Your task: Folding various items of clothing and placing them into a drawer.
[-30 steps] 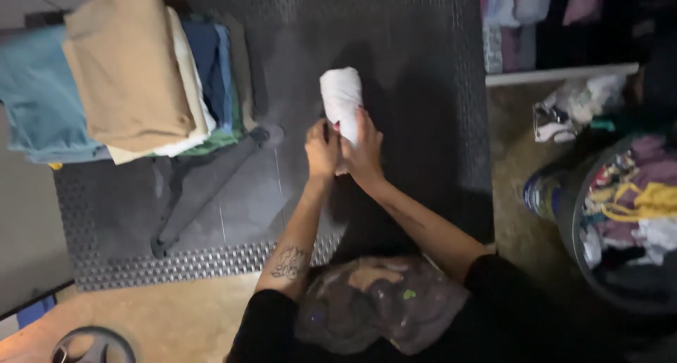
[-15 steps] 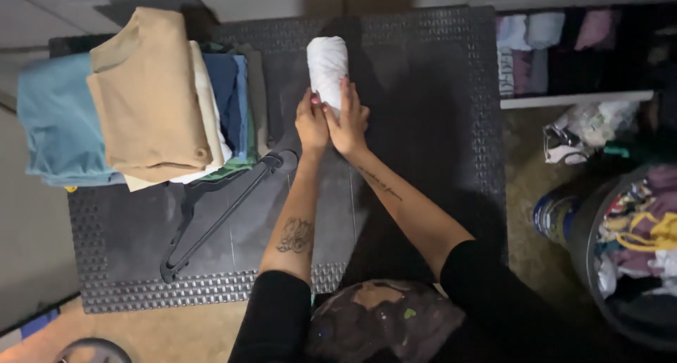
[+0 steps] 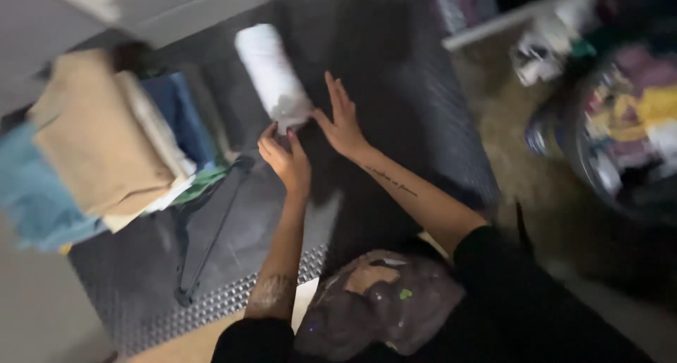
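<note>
A pile of folded garments (image 3: 106, 144), tan on top with blue and cream beneath, sits at the left of a dark textured floor mat (image 3: 423, 123), a black clothes hanger (image 3: 208, 236) lying just beside it. At centre, a white cloth rolled into a tight cylinder (image 3: 271, 74) lies on the mat, pointing away from the person kneeling over it. The left hand (image 3: 283, 158) curls its fingers at the roll's near end, apparently pinching or tucking the last edge, though motion blur hides the exact grip. The right hand (image 3: 342, 120) is flat and spread wide, fingers touching the roll's near side. The rolling looks all but finished; securing the loose end calls for firm, even pressure. At right stands a basket of mixed laundry (image 3: 627, 116).
</note>
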